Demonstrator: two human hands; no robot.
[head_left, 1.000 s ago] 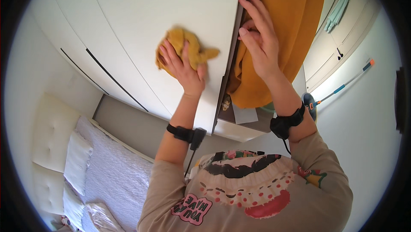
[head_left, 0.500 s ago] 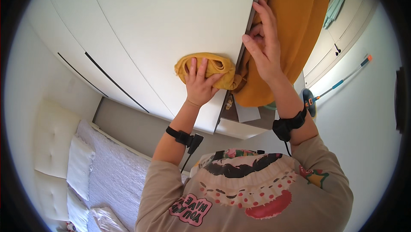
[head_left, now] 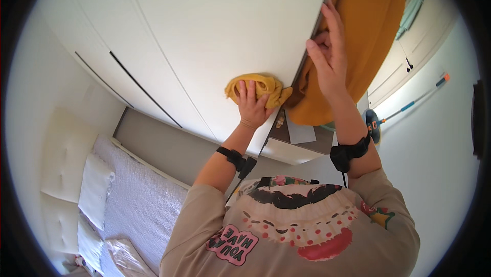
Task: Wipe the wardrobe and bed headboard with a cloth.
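My left hand presses a bunched mustard-yellow cloth flat to the face of a tall white wardrobe door, fingers spread over the folds. The cloth's right end reaches the door's dark edge. Higher up, my right hand grips that edge, thumb at the front and the other fingers bent around it; the fingertips are partly hidden. Just behind the right hand hangs a large mustard-orange fabric, covering what lies beyond the door.
A low cabinet with a white sheet on top stands below the fabric. A mop leans at the right. Lower left is a bed with pale pillows. A teal garment hangs at the far right.
My left hand and the yellow cloth have slid a little down the door, and the cloth's folds have shifted. My right hand keeps its place on the edge. The whole view has shifted slightly.
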